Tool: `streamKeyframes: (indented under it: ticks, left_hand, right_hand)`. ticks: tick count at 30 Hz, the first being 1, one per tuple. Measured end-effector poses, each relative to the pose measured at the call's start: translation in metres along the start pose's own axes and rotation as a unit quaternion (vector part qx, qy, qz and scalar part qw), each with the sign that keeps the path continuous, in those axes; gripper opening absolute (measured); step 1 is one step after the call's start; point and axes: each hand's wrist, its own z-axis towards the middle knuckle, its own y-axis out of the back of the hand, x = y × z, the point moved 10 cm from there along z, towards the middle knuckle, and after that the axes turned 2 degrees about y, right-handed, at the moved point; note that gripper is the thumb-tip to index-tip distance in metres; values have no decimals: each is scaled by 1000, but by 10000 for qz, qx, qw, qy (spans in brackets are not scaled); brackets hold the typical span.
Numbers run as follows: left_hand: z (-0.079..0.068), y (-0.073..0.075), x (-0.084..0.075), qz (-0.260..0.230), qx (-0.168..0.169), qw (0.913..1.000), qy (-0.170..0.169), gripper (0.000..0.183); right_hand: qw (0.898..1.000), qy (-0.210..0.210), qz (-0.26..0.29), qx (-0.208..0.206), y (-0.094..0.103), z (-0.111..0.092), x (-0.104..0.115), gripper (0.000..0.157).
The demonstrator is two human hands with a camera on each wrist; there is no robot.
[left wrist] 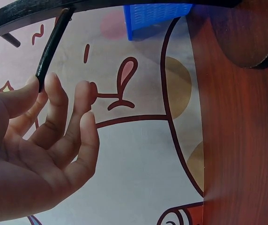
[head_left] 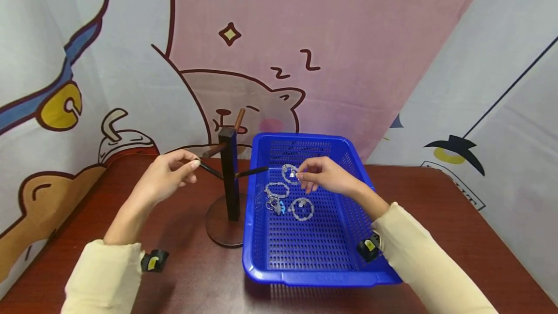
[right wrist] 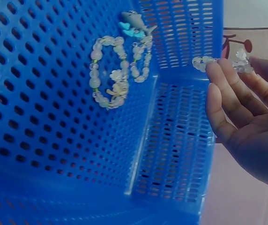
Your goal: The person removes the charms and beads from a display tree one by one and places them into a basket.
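My left hand (head_left: 167,176) pinches the tip of a dark peg (left wrist: 53,49) between thumb and forefinger, the other fingers loosely bent. That peg juts from the post of a dark wooden stand (head_left: 231,188) with a round base. Over the basket, my right hand (head_left: 328,174) pinches a pale beaded bracelet (head_left: 285,173); in the right wrist view part of the bracelet (right wrist: 200,63) shows beyond the fingers. Below it lie two more clear beaded bracelets, one (head_left: 302,209) near the basket's middle and one (head_left: 277,190) beside a grey and blue shark charm (right wrist: 135,21).
The blue perforated basket (head_left: 322,277) stands right of the stand on a reddish-brown table (head_left: 183,265). Another peg (head_left: 255,171) of the stand reaches over the basket's left rim. A cartoon-printed cloth (head_left: 348,38) hangs behind the table.
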Motion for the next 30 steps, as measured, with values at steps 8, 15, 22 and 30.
streamKeyframes:
  ticks: [8, 15, 22, 30]
  left_hand:
    - [0, 0, 0, -27, -13, 10000, -39, 23]
    - [0, 0, -1, -67, -28, 9999, -83, 23]
    - [0, 0, -1, -8, -49, 9999, -93, 22]
    - [-1, 0, -1, -16, -72, 9999, -108, 22]
  right_hand:
    - [9993, -321, -178, -51, -2, 5, -20, 13]
    - [9973, -567, -295, -365, 5, 4, -30, 12]
    - [9900, -929, -774, -721, 15, 2, -41, 13]
    - [9870, -1207, -865, -611, 13, 2, -47, 17]
